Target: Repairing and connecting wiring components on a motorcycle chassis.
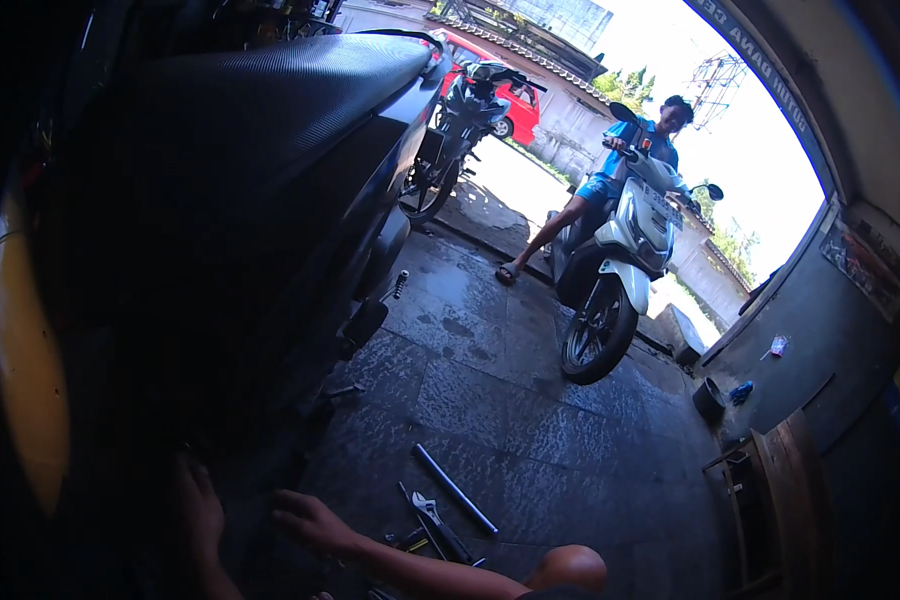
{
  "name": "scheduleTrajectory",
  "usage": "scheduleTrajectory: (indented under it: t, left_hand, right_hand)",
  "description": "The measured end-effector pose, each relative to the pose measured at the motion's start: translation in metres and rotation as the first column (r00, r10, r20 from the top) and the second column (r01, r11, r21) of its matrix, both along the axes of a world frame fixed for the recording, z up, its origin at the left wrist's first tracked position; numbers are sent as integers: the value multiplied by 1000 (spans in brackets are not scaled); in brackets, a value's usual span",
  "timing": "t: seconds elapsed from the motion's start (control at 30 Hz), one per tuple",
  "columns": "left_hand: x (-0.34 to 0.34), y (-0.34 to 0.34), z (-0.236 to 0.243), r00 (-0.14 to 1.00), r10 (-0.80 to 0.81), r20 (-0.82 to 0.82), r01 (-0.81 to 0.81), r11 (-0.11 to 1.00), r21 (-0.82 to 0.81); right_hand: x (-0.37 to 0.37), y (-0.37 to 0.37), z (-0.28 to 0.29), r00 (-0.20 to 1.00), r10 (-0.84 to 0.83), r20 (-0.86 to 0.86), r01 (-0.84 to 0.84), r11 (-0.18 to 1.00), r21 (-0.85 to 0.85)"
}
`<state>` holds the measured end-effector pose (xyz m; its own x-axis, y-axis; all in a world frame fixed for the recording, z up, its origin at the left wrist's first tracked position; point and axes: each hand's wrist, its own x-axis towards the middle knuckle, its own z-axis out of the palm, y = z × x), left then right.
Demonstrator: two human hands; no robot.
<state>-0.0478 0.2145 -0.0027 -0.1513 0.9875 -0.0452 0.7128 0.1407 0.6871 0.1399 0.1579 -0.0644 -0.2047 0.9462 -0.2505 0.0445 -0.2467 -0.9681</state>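
Floor: dark stone slabs (540, 440), partly glossy, running from the work area to the bright doorway.
Red van: outside, beyond the doorway; the red van (520, 108) is partly covered by the vehicles in front of it.
Near motorcycle: fills the left side of the view. This motorcycle (300, 140) has a black textured seat; its lower section is in deep shadow (detail there cannot be read). Both hands are located at this lower section.
White scooter: the scooter (625, 240) stands at the doorway, front wheel toward the work area.
Parked motorcycle: the dark unit (463, 108) stands between the near motorcycle and the white scooter.
Rider: a person in blue (660, 148) sits astride the white scooter, one sandalled foot on the floor.
Wooden furniture: a brown wooden piece (800, 490) at the right wall.
Container: a black bucket (709, 400) near that wall, just beside a blue item (741, 392).
Metal tube: a straight silver tube (455, 488) on the floor, right of the hands.
Right hand: the hand (315, 522), back uppermost, fingers loosely bent and directed left; whether it grips anything cannot be told.
Left hand: the hand (200, 500), fingers raised into shadow; grip cannot be told.
Adjustable wrench: the wrench (438, 522) lies beside the tube, past the right forearm.
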Motion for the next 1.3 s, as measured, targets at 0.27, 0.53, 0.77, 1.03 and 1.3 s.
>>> scheduleTrajectory:
  t: [0.27, 0.53, 0.77, 1.03, 1.3]
  left_hand:
    - [8, 1, 9, 999, 37, 12, -37, 999, -18]
    - [4, 3, 12, 1000, 9, -21, -10, 996, -90]
    - [-1, 8, -12, 1000, 9, 21, -9, 1000, -24]
    - [-2, 9, -10, 1000, -20, -4, 20, 1000, 18]
    - [1, 4, 3, 998, -8, 70, 9, 1000, -21]
  right_hand:
    - [0, 4, -3, 999, 0, -33, -2, 998, -68]
    - [-3, 3, -5, 996, -88, -16, 89, 995, 35]
    - [2, 8, -17, 1000, -4, 5, 4, 1000, -1]
    - [-7, 6, -9, 991, -104, 79, 91, 983, 158]
    - [-5, 6, 8, 998, -9, -62, 0, 990, -142]
